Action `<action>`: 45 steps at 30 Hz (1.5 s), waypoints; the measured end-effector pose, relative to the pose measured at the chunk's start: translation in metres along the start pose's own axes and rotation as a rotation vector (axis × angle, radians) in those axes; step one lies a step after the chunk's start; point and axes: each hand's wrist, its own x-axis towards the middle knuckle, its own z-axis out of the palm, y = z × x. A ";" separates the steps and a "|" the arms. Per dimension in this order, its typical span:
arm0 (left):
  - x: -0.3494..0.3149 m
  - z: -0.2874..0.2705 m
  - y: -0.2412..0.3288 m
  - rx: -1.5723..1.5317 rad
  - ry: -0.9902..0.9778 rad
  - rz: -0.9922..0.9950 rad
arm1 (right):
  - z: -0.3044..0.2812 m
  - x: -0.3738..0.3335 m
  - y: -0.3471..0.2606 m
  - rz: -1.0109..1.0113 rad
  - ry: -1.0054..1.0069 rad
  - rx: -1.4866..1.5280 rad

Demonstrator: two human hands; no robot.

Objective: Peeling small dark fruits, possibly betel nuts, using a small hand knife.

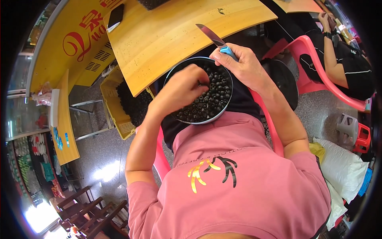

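Note:
A round bowl (217,116) with a pale rim rests on my lap, holding many small dark round pieces (213,95), some with a hole showing. My left hand (184,85) reaches over the bowl, its fingers curled and closed among the pieces. What those fingers hold, if anything, is hidden. In my right hand (246,65), just beyond the bowl's right rim, is a knife (213,36) with a blue handle. Its blade points up and to the left, away from me, over the edge of the wooden table (167,40).
A phone (116,15) lies on the table's far left. Below the table's left edge stands a yellow crate (112,104) with dark contents (135,104). To the right, a person (338,59) in black sits on a pink chair (314,51). White sacks (342,167) lie at the lower right.

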 end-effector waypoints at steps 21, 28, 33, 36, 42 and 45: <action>-0.010 0.004 0.021 -0.704 0.545 -0.184 | 0.032 0.003 -0.011 0.190 -0.008 0.415; -0.010 0.013 0.013 -0.687 0.630 -0.126 | 0.034 0.003 -0.003 0.210 -0.049 0.572; -0.011 0.012 0.015 -0.401 0.668 -0.075 | 0.037 0.002 -0.014 0.166 0.006 0.377; -0.011 0.013 0.019 -0.260 0.668 -0.070 | 0.036 0.002 -0.012 0.146 0.009 0.354; -0.013 0.013 0.015 -0.482 0.614 -0.058 | 0.034 0.001 -0.010 0.195 -0.033 0.488; -0.015 0.012 0.016 -0.710 0.576 -0.059 | 0.033 0.001 -0.010 0.211 -0.079 0.570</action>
